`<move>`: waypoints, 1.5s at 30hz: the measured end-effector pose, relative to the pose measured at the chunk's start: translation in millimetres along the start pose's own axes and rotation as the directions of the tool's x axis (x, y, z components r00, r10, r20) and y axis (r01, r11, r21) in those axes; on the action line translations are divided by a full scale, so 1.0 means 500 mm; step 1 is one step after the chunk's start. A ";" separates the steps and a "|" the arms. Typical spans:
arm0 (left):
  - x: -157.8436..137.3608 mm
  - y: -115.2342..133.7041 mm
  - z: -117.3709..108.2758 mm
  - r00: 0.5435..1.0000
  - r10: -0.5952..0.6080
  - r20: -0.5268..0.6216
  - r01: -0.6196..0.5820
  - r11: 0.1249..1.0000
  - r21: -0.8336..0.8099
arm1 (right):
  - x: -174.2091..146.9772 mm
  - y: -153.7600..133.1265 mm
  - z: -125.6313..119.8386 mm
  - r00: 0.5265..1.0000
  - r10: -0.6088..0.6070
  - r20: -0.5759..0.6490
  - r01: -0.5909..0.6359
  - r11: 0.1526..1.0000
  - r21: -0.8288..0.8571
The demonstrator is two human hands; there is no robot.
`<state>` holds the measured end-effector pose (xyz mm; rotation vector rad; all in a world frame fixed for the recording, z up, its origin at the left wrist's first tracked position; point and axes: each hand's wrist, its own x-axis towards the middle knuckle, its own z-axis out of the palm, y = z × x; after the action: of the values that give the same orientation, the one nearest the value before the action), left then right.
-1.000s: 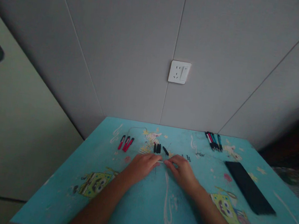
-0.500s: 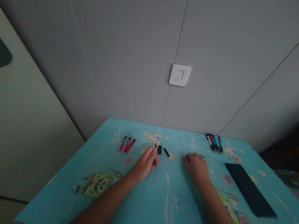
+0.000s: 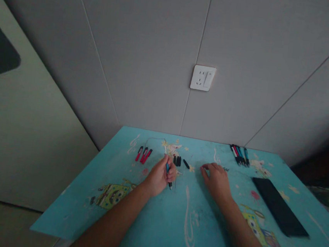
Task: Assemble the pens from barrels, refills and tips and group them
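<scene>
My left hand (image 3: 161, 175) is closed around a pen (image 3: 167, 168) with a blue barrel, held at a slant. A thin white stick (image 3: 166, 149) rises above the fist, and the pen's dark tip points down toward the table. Just beyond this hand several short black pieces (image 3: 178, 161) lie side by side, with one more black piece (image 3: 186, 164) set apart at an angle. My right hand (image 3: 215, 179) hovers low over or rests on the table, thumb and forefinger apart, and nothing shows between them.
Three red pieces with black ends (image 3: 143, 155) lie at the left. Several pens (image 3: 239, 155) sit together at the back right. A long black case (image 3: 280, 207) lies on the right of the blue patterned table (image 3: 166, 221). A wall socket (image 3: 203, 78) is behind.
The blue pen barrel now shows in my left hand, where only a thin white stick was visible before. My right hand's fingers have parted slightly. The view has shifted a little.
</scene>
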<state>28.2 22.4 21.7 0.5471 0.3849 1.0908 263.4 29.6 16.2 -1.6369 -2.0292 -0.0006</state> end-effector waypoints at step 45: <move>-0.019 0.012 0.038 0.972 0.222 -0.078 -0.227 0.972 -0.059 | -0.061 -0.165 0.022 0.941 -0.262 0.216 0.088 0.802 0.591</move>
<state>30.3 11.7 40.6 0.5015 0.3524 1.3399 188.1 -16.8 21.1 -1.1000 -2.0984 0.7582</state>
